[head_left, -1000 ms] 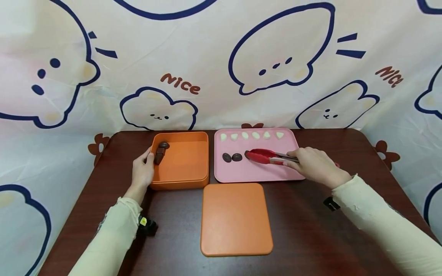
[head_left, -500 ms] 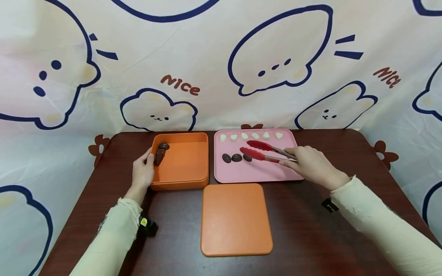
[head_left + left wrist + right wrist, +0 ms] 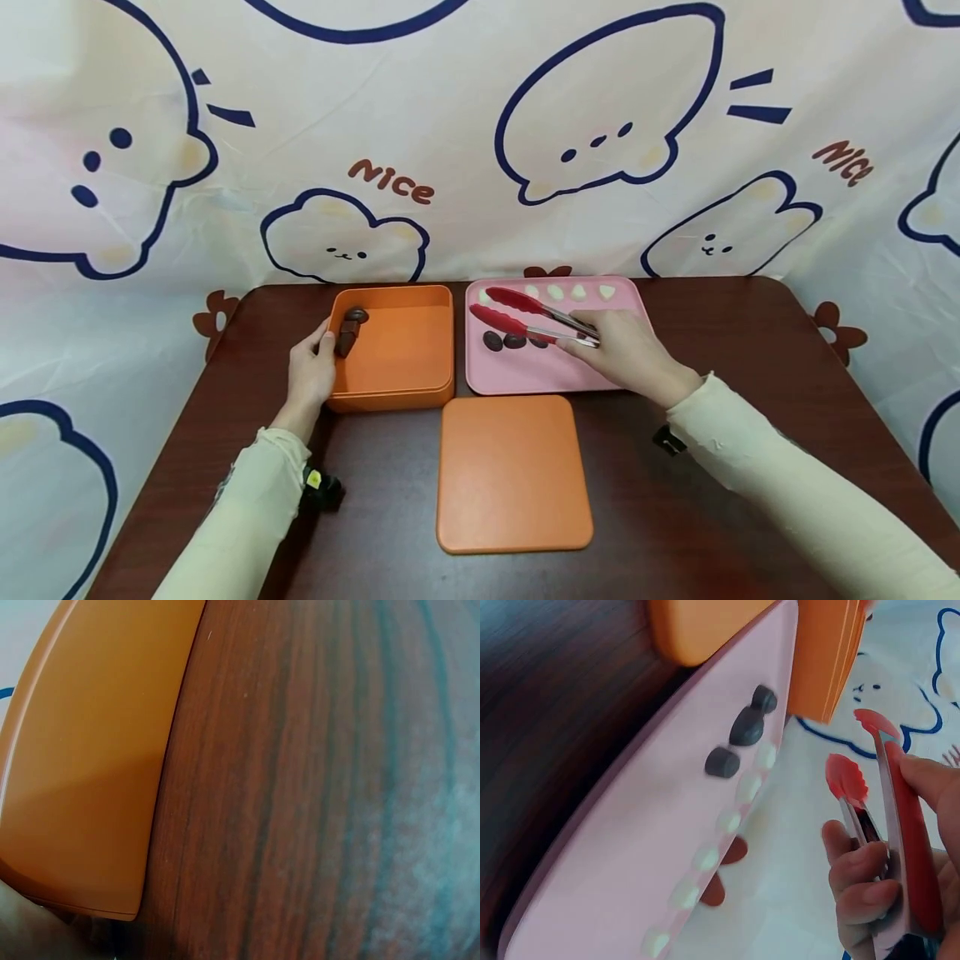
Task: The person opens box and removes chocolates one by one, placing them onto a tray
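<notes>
My right hand (image 3: pixel 630 354) holds red-tipped metal tongs (image 3: pixel 536 304) above the left part of the pink tray (image 3: pixel 525 379). Nothing is visible between the spread tips in the right wrist view. Below the tongs lie three dark chocolates (image 3: pixel 492 342). A row of several white pieces (image 3: pixel 578 292) runs along the tray's far side, partly covered by the tongs. At the open orange box (image 3: pixel 397 358), my left hand (image 3: pixel 310 375) grips the left wall, thumb at the rim. A few brown chocolates (image 3: pixel 348 337) sit inside along that wall.
A flat orange lid (image 3: pixel 514 475) lies on the dark wooden table (image 3: pixel 660 508), in front of the box and tray. The box stands just left of the tray. A printed cloth (image 3: pixel 465 233) hangs behind the table.
The tongs' tips have spread apart, leaving the third dark chocolate on the tray. My right hand has then carried the tongs leftward. The left hand and box have stayed put.
</notes>
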Tool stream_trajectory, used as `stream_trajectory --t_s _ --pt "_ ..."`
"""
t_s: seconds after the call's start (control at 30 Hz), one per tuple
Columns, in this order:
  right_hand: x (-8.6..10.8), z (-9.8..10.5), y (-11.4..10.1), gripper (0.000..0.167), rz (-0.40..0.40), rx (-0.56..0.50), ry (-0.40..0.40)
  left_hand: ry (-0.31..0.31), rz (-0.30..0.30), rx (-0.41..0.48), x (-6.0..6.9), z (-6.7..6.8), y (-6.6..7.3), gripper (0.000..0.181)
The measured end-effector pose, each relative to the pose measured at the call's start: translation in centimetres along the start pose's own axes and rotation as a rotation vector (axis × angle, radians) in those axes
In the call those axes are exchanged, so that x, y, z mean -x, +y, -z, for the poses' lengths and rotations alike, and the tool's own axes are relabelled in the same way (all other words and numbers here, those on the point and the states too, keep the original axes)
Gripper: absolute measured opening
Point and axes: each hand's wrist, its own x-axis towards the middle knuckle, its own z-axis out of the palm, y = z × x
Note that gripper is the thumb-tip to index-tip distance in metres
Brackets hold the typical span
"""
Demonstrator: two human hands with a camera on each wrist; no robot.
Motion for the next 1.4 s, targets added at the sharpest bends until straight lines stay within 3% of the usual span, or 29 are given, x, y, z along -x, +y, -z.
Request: stream_trajectory --t_s 0.17,0.53,0.73,0.93,1.4 --pt "-1.0 -1.2 -2.0 0.029 0.063 0.021 0.017 0.001 -0.005 0.0 0.0 0.0 -0.1 0.048" --pt "-2.4 -4.8 -7.4 0.03 0.153 0.094 -0.056 -0.014 0.002 0.006 0.1 -0.1 -0.2 0.049" --pt "-4.0 -6.2 -11.1 0.038 0.22 0.192 -0.104 -0.001 0.014 0.002 0.1 0.2 0.0 0.049" --pt "-6.1 -7.2 -14.2 0.038 0.231 0.29 -0.101 0.013 0.007 -0.011 -0.1 0.3 -0.1 0.049" --pt "-7.7 -9.3 -16.5 0.034 0.241 0.383 -0.056 0.005 -0.015 -0.014 -0.2 -0.1 -0.1 0.049"
